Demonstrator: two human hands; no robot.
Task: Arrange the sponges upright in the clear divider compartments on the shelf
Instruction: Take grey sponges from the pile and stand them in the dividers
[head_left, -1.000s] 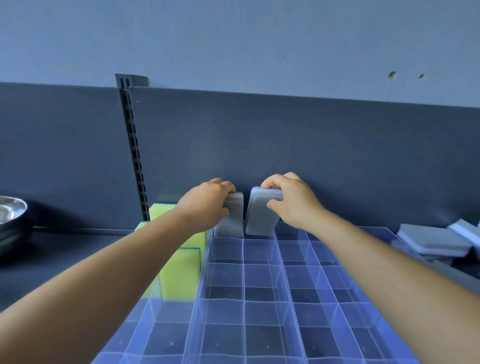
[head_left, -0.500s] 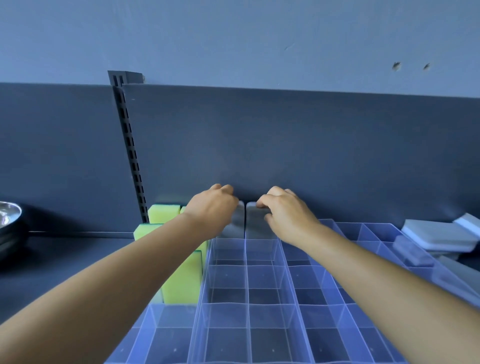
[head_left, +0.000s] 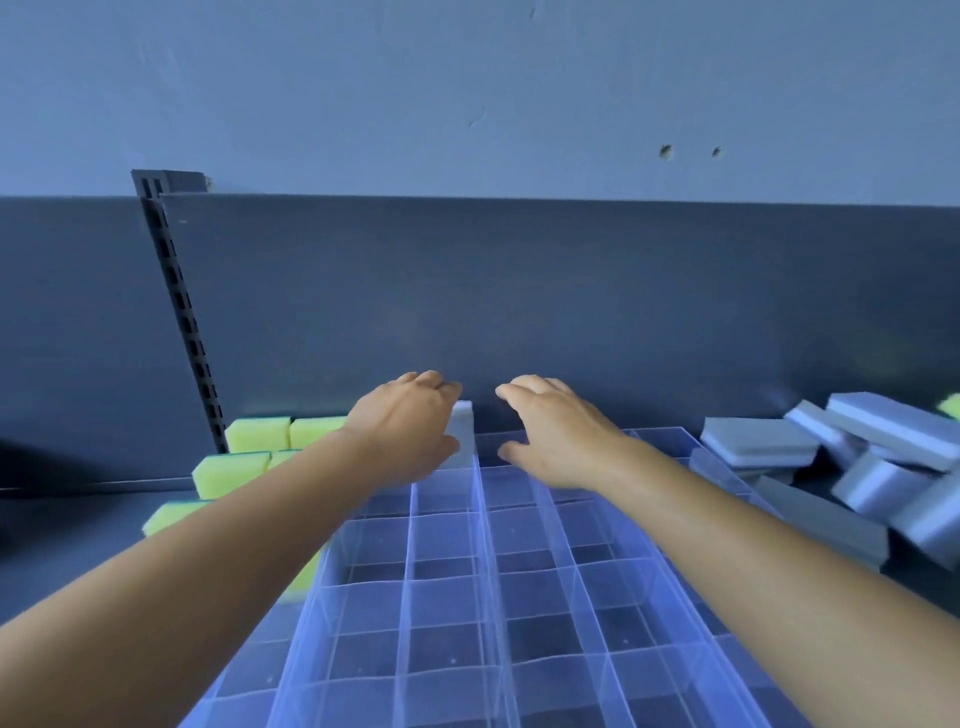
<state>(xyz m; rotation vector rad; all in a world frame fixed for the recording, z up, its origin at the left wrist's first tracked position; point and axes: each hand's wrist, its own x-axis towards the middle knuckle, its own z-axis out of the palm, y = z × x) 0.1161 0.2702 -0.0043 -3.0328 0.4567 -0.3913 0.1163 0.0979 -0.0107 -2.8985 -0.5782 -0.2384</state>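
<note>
A clear divider tray (head_left: 655, 431) with several square compartments lies on the dark shelf in front of me. One grey sponge (head_left: 464, 430) stands upright in a back-row compartment. My left hand (head_left: 405, 428) hovers at that sponge, fingers loosely curved over its top and thumb beside it. My right hand (head_left: 553, 434) is just to the right over the neighbouring back compartment, fingers spread and holding nothing. Whatever sits under the right hand is hidden. Several yellow-green sponges (head_left: 257, 434) stand upright along the tray's left side.
A loose heap of grey sponges (head_left: 761, 447) lies on the shelf to the right of the tray. The dark back panel (head_left: 519, 312) rises directly behind the hands, with a slotted upright (head_left: 182, 322) at its left.
Both hands pushed two grey sponges down into the back row, then loosened and lifted off them. The view has swung right, showing more of the grey heap.
</note>
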